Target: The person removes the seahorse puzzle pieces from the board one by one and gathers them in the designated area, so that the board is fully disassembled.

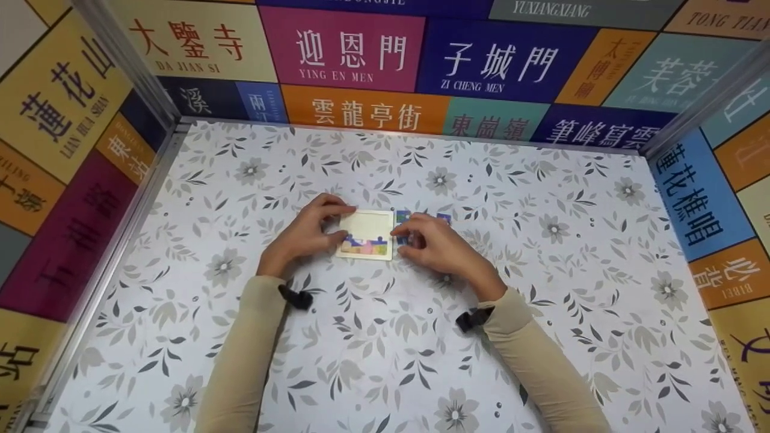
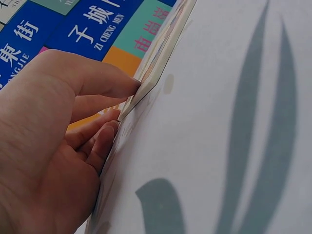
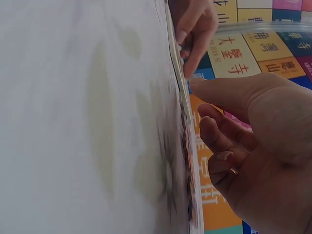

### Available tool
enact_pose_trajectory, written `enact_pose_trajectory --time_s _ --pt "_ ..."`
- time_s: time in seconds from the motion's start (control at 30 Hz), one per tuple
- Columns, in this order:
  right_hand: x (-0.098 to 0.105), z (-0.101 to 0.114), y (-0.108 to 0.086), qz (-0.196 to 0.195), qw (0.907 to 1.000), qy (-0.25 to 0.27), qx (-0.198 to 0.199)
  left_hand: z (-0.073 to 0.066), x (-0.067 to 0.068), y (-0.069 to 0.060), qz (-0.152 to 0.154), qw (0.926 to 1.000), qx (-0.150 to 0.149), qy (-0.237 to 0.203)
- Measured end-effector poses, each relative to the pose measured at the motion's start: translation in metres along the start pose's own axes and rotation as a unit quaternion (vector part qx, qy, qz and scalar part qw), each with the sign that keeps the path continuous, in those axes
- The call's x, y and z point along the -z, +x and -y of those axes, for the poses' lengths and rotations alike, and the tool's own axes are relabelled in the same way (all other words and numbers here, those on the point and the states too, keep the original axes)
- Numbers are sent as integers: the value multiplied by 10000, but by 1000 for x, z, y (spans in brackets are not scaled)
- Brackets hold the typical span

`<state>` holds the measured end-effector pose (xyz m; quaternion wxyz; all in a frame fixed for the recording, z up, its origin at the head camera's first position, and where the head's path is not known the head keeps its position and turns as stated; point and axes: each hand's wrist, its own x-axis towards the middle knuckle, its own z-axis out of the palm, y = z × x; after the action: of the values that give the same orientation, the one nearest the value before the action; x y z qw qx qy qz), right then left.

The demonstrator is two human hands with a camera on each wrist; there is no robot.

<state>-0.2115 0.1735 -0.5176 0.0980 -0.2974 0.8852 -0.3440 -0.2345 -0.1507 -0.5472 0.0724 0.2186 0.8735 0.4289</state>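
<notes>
A small cream puzzle tray (image 1: 368,223) lies flat on the table, colourful joined pieces (image 1: 365,246) along its near side and its upper part bare. My left hand (image 1: 308,230) grips the tray's left side, fingers at the far corner and thumb lower down; in the left wrist view the thumb of this hand (image 2: 58,122) presses the tray edge (image 2: 158,68). By the right edge is my right hand (image 1: 439,245), its fingers loosely bent; the right wrist view shows this hand (image 3: 263,136) with no piece visible between thumb and fingers. Blue puzzle pieces (image 1: 402,214) lie partly hidden behind it.
Another blue piece (image 1: 444,218) shows just beyond my right hand. The table (image 1: 337,373) has a white cloth with grey leaves and flowers. Panels with coloured signs (image 1: 355,51) stand along its back and both sides.
</notes>
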Motion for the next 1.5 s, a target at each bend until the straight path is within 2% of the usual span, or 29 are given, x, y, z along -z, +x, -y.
enact_pose_trajectory --time_s 0.1,0.23,0.53,0.83,1.1,1.5 --pt "-8 7 9 45 9998 -62 168 0 0 -1 -22 10000 2 -17" --pt "-18 15 20 116 9995 -14 310 -1 1 0 -80 9998 -141 -81" --pt "-36 29 36 171 9991 184 327 0 1 0 -95 9998 -144 -24" --pt "-52 42 48 173 9989 185 382 2 1 0 -153 9993 -351 27" --pt "-58 47 51 83 9993 156 319 4 -2 1 -246 9982 -547 42" --pt "-59 49 50 161 9993 0 347 3 0 1 -343 9974 -626 119"
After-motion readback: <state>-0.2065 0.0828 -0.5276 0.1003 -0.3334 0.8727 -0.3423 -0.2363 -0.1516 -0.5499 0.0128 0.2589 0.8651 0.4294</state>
